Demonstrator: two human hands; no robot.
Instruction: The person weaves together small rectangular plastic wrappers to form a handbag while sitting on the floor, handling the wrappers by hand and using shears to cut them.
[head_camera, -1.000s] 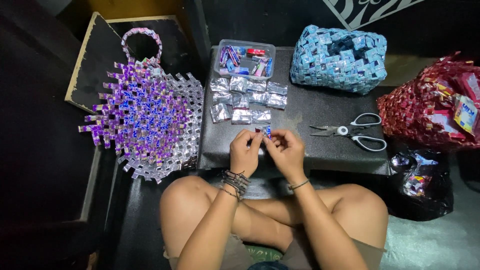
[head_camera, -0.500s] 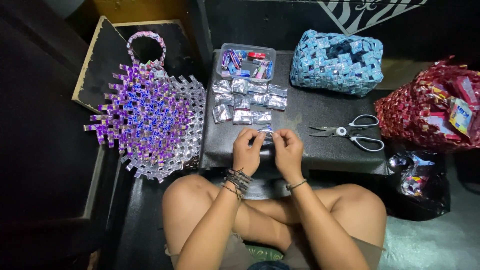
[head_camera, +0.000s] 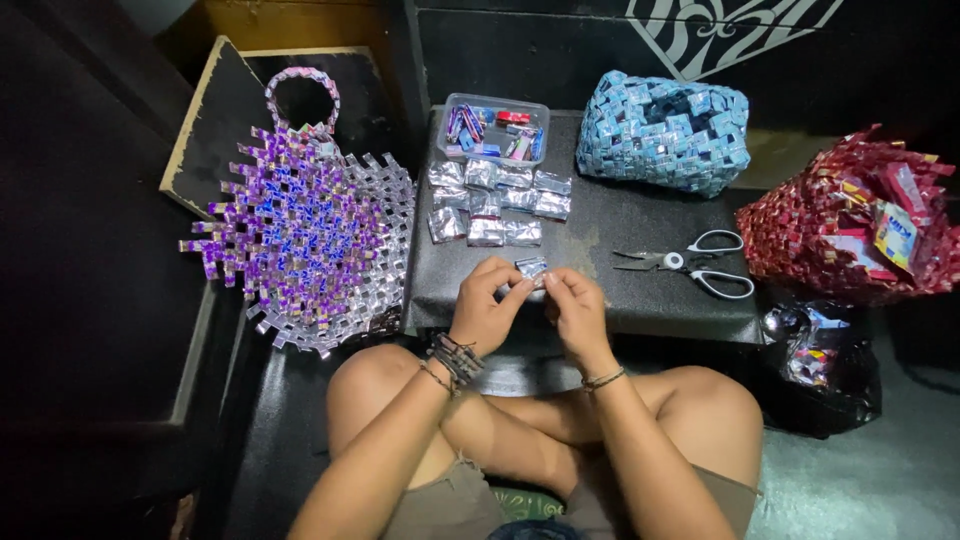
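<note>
A purple woven bag (head_camera: 300, 230) lies left of the black table (head_camera: 640, 290). On the table sit a clear plastic tray (head_camera: 493, 130), folded silver pieces (head_camera: 495, 203), white-handled scissors (head_camera: 690, 265) and a blue woven bag (head_camera: 663, 133). A red woven bag (head_camera: 850, 220) stands right, above what may be a dark plastic bag (head_camera: 820, 350).

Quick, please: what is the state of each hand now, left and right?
Left hand: fingers closed on the small folded foil piece.
Right hand: fingers closed on the same foil piece.
</note>
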